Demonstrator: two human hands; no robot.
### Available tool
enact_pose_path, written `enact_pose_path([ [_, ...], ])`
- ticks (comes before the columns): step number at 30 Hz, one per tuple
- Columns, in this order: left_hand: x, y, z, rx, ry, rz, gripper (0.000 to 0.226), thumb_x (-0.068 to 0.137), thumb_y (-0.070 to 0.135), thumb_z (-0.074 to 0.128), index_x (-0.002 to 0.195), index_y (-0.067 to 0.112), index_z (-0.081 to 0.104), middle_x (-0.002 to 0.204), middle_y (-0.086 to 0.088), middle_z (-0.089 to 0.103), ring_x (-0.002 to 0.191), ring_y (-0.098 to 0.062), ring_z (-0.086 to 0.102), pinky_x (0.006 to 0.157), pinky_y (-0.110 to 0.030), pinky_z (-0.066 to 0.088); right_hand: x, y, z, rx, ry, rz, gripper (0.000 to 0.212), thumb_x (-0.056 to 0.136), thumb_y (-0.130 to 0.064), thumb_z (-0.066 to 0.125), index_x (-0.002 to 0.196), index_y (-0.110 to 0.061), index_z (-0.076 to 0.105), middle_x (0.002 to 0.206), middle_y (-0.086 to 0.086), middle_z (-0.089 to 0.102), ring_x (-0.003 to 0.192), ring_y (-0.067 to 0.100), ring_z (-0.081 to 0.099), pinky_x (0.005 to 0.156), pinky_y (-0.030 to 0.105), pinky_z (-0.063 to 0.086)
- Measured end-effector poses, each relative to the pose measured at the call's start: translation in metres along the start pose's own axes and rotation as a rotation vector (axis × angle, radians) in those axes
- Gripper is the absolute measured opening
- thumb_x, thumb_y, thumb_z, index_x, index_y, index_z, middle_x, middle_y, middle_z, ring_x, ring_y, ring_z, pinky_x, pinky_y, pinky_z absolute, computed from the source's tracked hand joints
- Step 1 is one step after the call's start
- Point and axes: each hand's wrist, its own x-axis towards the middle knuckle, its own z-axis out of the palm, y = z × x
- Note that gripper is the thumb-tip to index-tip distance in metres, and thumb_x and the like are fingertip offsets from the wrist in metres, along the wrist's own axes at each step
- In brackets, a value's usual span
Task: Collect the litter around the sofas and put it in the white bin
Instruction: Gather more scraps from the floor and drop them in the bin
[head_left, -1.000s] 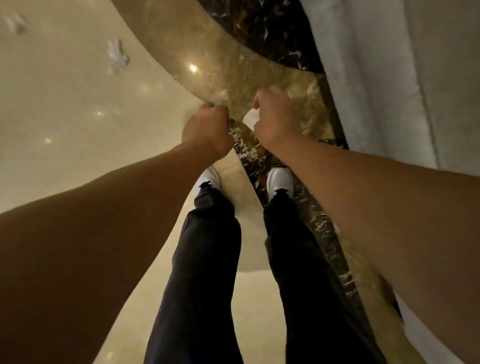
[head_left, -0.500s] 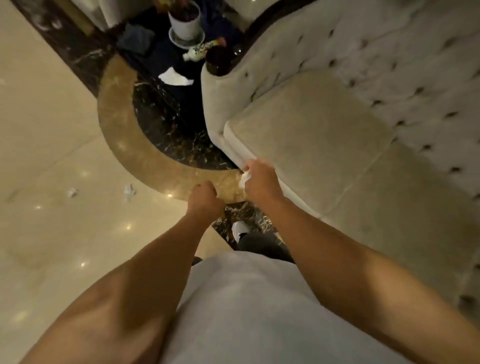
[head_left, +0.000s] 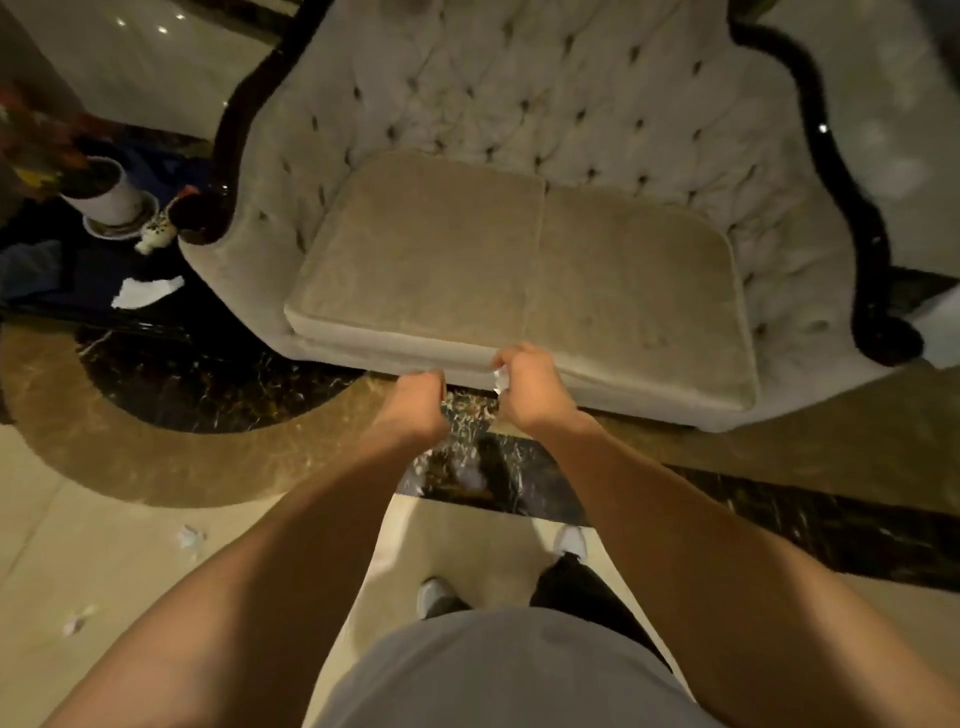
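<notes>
My right hand (head_left: 530, 389) is closed around a crumpled white paper scrap (head_left: 500, 378), held in front of the beige tufted sofa (head_left: 519, 249). Just to its left, my left hand (head_left: 418, 408) is a closed fist, and I cannot see whether anything is inside it. More litter lies on the floor: a white tissue (head_left: 146, 292) on the dark marble left of the sofa, a small scrap (head_left: 189, 538) and another scrap (head_left: 78, 621) on the cream tiles at lower left. No white bin is in view.
A white plant pot (head_left: 111, 200) on a saucer and a small patterned bottle (head_left: 156, 236) stand beside the sofa's left arm. A blue cloth (head_left: 31, 270) lies at the far left. My feet (head_left: 569, 540) stand on the cream floor before the dark marble band.
The view has risen from looking at my feet and the floor to facing the whole sofa. Both hands stay closed and close together, with the white scrap still in my right hand.
</notes>
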Motion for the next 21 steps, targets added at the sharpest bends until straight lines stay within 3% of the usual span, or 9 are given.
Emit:
enact_pose_path([
  [5, -0.003, 0.097, 0.036, 0.134, -0.064, 0.159, 0.032, 0.077, 0.003, 0.067, 0.103, 0.019, 0.056, 0.107, -0.007, 0.056, 0.095, -0.025, 0.057, 0.086, -0.039, 0.054, -0.042, 0.078, -0.047, 0.105, 0.084, 0.123, 0.038, 0.084, 0.004, 0.057, 0.115, -0.018, 0.058, 0.119, 0.004, 0.052, 0.100, 0.020, 0.055, 0.100, 0.037, 0.045],
  [8, -0.001, 0.170, 0.069, 0.314, -0.116, 0.298, 0.031, 0.077, 0.004, 0.063, 0.105, 0.015, 0.056, 0.115, -0.012, 0.055, 0.104, -0.030, 0.056, 0.089, -0.039, 0.051, -0.070, 0.141, -0.079, 0.039, 0.137, 0.192, 0.042, 0.082, 0.006, 0.060, 0.118, -0.016, 0.056, 0.124, 0.007, 0.051, 0.107, 0.025, 0.055, 0.096, 0.038, 0.048],
  [13, -0.017, 0.341, 0.165, 0.482, -0.173, 0.539, 0.030, 0.081, 0.007, 0.058, 0.111, 0.011, 0.056, 0.118, -0.016, 0.054, 0.108, -0.034, 0.055, 0.090, -0.038, 0.047, -0.149, 0.292, -0.152, -0.027, 0.251, 0.383, 0.034, 0.086, 0.000, 0.058, 0.117, -0.012, 0.057, 0.119, 0.010, 0.053, 0.105, 0.029, 0.056, 0.092, 0.040, 0.049],
  [17, -0.071, 0.483, 0.265, 0.579, -0.328, 0.844, 0.026, 0.080, 0.017, 0.063, 0.105, 0.013, 0.059, 0.111, -0.014, 0.058, 0.101, -0.032, 0.058, 0.085, -0.037, 0.049, -0.246, 0.423, -0.206, -0.080, 0.356, 0.604, 0.041, 0.080, 0.000, 0.062, 0.119, -0.012, 0.057, 0.121, 0.011, 0.050, 0.109, 0.030, 0.053, 0.094, 0.041, 0.048],
  [21, -0.102, 0.577, 0.340, 0.671, -0.421, 0.990, 0.014, 0.079, 0.012, 0.059, 0.090, 0.019, 0.051, 0.105, -0.007, 0.054, 0.088, -0.025, 0.054, 0.073, -0.034, 0.048, -0.324, 0.524, -0.235, -0.097, 0.342, 0.779, 0.038, 0.082, -0.001, 0.058, 0.119, -0.009, 0.054, 0.120, 0.014, 0.049, 0.111, 0.032, 0.048, 0.090, 0.040, 0.046],
])
